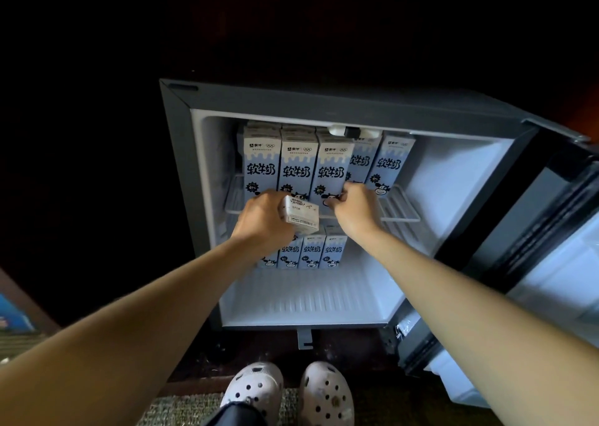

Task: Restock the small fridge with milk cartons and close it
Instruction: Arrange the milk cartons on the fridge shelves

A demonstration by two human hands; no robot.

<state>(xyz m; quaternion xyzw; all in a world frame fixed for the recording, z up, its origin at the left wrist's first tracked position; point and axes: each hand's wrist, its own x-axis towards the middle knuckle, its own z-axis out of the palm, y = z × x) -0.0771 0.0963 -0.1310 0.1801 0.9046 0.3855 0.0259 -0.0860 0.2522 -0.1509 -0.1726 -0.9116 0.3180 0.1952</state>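
L forearm [129,328] & R forearm [486,312] are reaching fwd above white clogs [256,390] into the open fridge [181,166]. L hand [262,221] is gripping a loose carton [299,215], tilted, just in front of the wire shelf [398,211]. R hand [353,211], fingers curled, is pinching the bottom of the 3rd shelf carton [330,169]. Lower-row cartons [311,254] are standing upright. Door [534,231] is hanging open at right.

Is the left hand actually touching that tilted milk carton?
Touching. The head view shows the left hand gripping the tilted carton by its side, with no gap.
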